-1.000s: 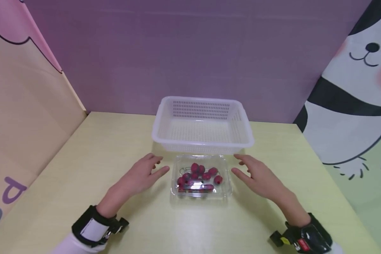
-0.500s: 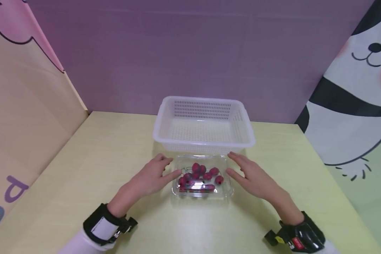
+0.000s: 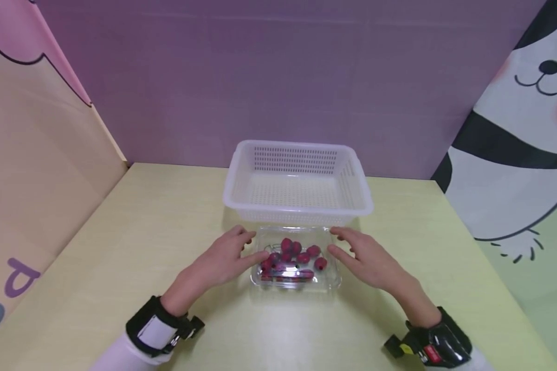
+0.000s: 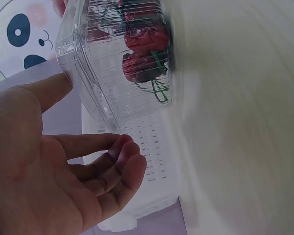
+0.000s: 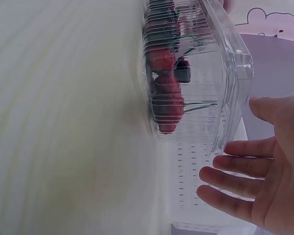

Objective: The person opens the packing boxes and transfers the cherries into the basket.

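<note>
- Grip first, in the head view: the left hand (image 3: 220, 257) and the right hand (image 3: 369, 260) are both spread, thumbs apart from the fingers, pinching nothing. They face each other across a clear box (image 3: 328, 281), one at each side, with the left thumb overlapping the box's left part.
- Also in the head view: the box sits on the table (image 3: 278, 330), just in front of a white basket (image 3: 301, 210) with slotted sides. Red fruit (image 3: 303, 257) lies inside the box, bunched mostly toward its near and middle part. Black straps (image 3: 153, 327) circle both wrists. Behind the table stands a purple wall (image 3: 278, 77), with a panda picture (image 3: 534, 113) on the right.
- Left wrist view: the thumb points at the box's rim and the fingers bend loosely beside its corner; whether the skin really touches the plastic is hard to tell. Green stems (image 4: 159, 90) show beside the fruit through the ribbed wall, and the basket shows beyond.
- Right wrist view: the fingers stretch out, parted from one another, toward the box's corner, with the thumb near the rim. Fruit lies along the bottom of the box, and the basket stands behind it.
</note>
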Available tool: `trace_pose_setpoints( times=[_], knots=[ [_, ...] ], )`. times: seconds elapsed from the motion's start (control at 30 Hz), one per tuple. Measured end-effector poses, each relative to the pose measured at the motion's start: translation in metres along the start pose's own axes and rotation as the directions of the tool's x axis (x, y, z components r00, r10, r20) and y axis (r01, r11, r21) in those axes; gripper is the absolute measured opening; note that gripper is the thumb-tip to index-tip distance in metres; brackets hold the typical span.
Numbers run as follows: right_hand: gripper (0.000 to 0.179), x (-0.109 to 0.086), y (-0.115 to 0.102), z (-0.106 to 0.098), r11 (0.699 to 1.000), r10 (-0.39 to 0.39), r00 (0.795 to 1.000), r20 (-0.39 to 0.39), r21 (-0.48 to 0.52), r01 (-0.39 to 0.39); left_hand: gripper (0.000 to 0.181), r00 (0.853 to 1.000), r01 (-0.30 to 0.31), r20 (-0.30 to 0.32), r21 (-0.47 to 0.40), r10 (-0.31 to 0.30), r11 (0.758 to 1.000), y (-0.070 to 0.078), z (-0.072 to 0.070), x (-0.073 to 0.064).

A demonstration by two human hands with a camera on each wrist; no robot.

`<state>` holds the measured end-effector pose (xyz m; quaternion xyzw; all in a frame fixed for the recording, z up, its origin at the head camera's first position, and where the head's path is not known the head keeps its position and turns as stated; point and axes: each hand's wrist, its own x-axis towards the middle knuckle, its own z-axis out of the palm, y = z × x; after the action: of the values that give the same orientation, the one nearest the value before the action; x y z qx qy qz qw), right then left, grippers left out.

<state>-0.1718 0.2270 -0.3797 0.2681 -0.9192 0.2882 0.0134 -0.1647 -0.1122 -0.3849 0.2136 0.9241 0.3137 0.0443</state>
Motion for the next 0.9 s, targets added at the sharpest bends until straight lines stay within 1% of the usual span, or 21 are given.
trace_pose_setpoints(
  times=[0.3, 0.57, 0.67, 0.8, 0.9],
  knots=[
    [0.041, 0.002, -0.001, -0.004, 0.999, 0.031, 1.0, -0.006, -0.012, -0.031, 0.063, 0.999, -0.039, 0.011, -0.014, 0.039, 0.999, 0.003, -0.002, 0.005],
    [0.038, 0.003, -0.002, -0.006, 1.0, 0.011, 1.0, -0.022, -0.014, -0.011, 0.056, 1.0, -0.024, 0.017, -0.006, 0.024, 1.0, 0.006, -0.001, 0.008],
    [0.039, 0.004, -0.002, -0.006, 1.0, 0.015, 1.0, -0.027, -0.026, -0.016, 0.054, 1.0, -0.014, 0.013, 0.003, 0.014, 1.0, 0.007, -0.001, 0.01],
    [0.042, 0.005, -0.003, -0.007, 0.998, 0.035, 0.999, -0.012, -0.051, -0.035, 0.052, 1.0, 0.004, 0.011, 0.008, -0.004, 1.0, 0.011, 0.001, 0.013],
    [0.04, 0.005, -0.004, -0.007, 0.998, 0.051, 0.999, 0.012, -0.047, -0.05, 0.05, 1.0, 0.006, 0.007, -0.003, -0.006, 1.0, 0.012, 0.002, 0.015]
  ],
)
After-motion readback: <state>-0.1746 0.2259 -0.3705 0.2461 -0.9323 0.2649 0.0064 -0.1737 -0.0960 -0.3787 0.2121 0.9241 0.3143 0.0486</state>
